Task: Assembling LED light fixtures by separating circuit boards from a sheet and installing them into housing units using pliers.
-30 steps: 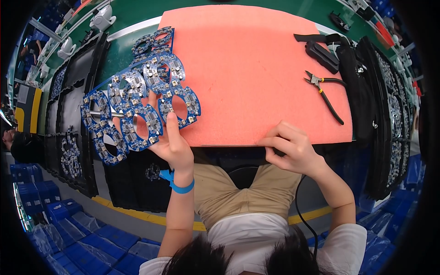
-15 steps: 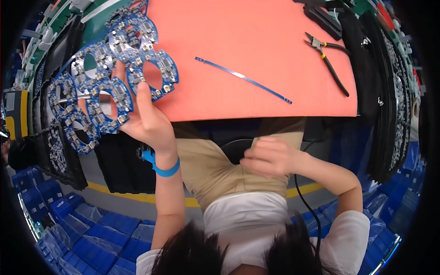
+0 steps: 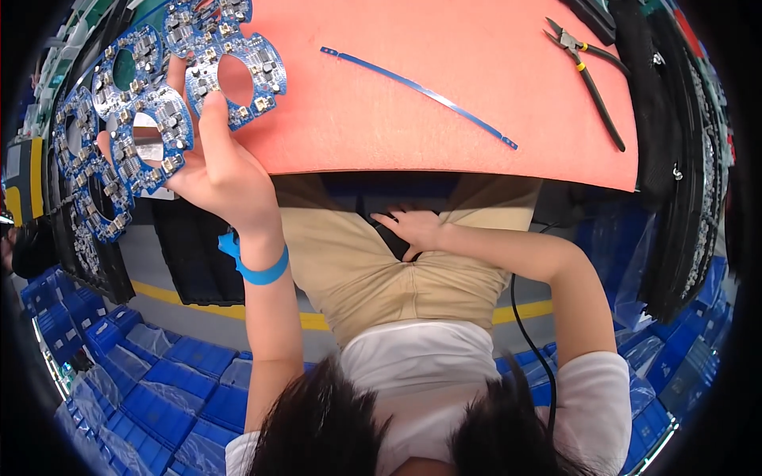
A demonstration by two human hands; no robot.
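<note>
My left hand (image 3: 228, 184) grips a panel of joined blue circuit boards (image 3: 176, 119) by its near edge, thumb on top and fingers behind. The panel is tilted up over the left side of a coral-pink mat (image 3: 381, 147); its ring-shaped boards have large round holes and are crowded with small parts. Below the mat's front edge, my right hand (image 3: 413, 228) is at my lap with fingers spread and nothing in them. A thin blue board strip (image 3: 421, 91) lies slantwise on the mat. To its right rest side cutters (image 3: 592, 86) with black and yellow handles, jaws apart.
Black racks (image 3: 675, 151) filled with boards stand along the right. A yellow and black box (image 3: 26, 182) sits at far left. Blue crates (image 3: 190, 357) cover the floor behind me. A black cable (image 3: 528, 337) hangs by my right arm, and a blue band (image 3: 266, 274) circles my left wrist.
My right hand has moved left and slightly up over my lap, and its fingers have spread. My left hand keeps its hold on the panel. The whole view has shifted a little.
</note>
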